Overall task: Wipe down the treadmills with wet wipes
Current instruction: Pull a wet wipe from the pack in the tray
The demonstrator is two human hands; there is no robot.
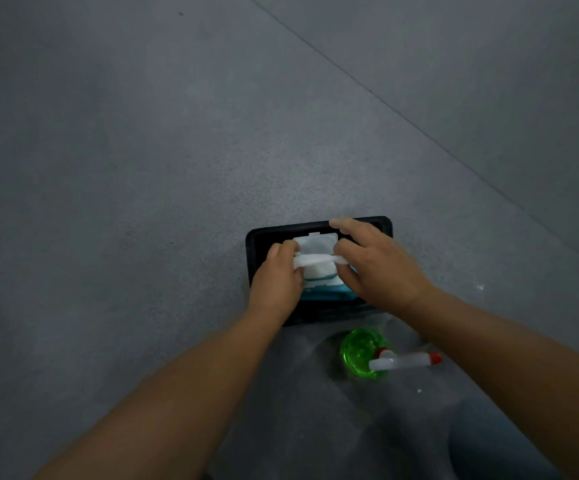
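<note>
Wet wipe (316, 259) front and centre, just below the middle of the frame, pulled into a thin white band between both hands. The left hand (274, 282) has its fingers curled and pinches the band's left end. The right hand (374, 265) pinches the right end between thumb and fingers, with one finger reaching up over the far rim of the black tray (383, 225).

Right beneath the wipe sits the pack of wipes (322, 284), white on top with a teal edge, lying inside that tray. Its flip lid (316, 241) stands open toward the top of the frame. The hands cover both sides of the pack, so whether the wipe's middle touches the opening is hard to tell.

Lower right of the tray and close beside it, a green spray bottle (362, 355) stands on the grey floor (108, 133), its white trigger head and red nozzle pointing right. A thin seam (419, 130) runs diagonally across the floor in the upper right. A denim-clad knee (489, 441) pokes in at the bottom right corner.
</note>
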